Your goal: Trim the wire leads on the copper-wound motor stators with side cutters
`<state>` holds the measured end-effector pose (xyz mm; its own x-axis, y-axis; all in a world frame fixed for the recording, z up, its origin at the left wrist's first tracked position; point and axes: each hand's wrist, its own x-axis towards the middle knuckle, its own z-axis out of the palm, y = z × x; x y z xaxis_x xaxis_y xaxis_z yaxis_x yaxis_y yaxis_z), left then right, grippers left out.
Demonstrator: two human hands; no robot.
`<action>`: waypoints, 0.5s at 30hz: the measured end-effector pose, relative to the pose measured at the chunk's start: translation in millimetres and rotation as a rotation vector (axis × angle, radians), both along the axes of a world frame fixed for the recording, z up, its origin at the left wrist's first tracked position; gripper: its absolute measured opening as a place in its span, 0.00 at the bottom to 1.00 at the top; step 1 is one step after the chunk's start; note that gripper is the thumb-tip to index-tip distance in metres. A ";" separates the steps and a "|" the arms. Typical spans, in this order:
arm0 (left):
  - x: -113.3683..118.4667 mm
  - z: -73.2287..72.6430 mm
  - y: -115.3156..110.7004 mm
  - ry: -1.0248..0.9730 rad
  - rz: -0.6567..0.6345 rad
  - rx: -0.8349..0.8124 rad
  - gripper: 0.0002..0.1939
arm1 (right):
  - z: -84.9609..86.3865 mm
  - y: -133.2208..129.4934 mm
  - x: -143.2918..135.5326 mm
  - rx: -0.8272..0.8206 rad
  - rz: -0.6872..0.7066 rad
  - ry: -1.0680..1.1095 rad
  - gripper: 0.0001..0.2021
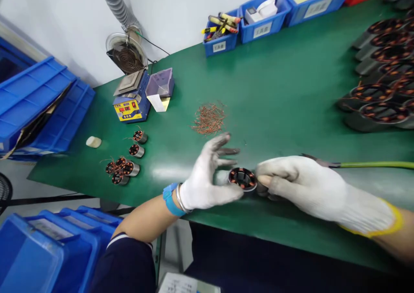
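Worktop green | wall white | copper wires heaped | stator by left hand

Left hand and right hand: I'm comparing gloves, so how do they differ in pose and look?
The left hand is spread open beside the copper-wound ring; the right hand is curled at the ring's other side. The left hand has a blue band and silver bangle at the wrist; the right hand has a yellow-edged cuff. Both wear white gloves, greyed at the fingers.

bench: green;
middle: heaped copper wire;
left: wound cylinders, blue-yellow device;
right: clustered metal cylinders;
back: blue bins
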<state>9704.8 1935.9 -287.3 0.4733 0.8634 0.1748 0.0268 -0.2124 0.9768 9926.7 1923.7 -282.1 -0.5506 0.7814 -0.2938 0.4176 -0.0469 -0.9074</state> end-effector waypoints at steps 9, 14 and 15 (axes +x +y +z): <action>7.3 -10.1 11.0 0.703 -0.117 0.301 0.27 | -4.8 8.1 9.5 0.509 0.166 -0.429 0.18; 5.6 -19.7 14.4 0.586 -0.076 0.253 0.37 | -9.5 0.7 9.2 1.212 0.164 -0.534 0.17; 6.0 -20.4 14.4 0.559 -0.083 0.251 0.35 | -10.5 -2.3 5.7 1.255 0.184 -0.625 0.16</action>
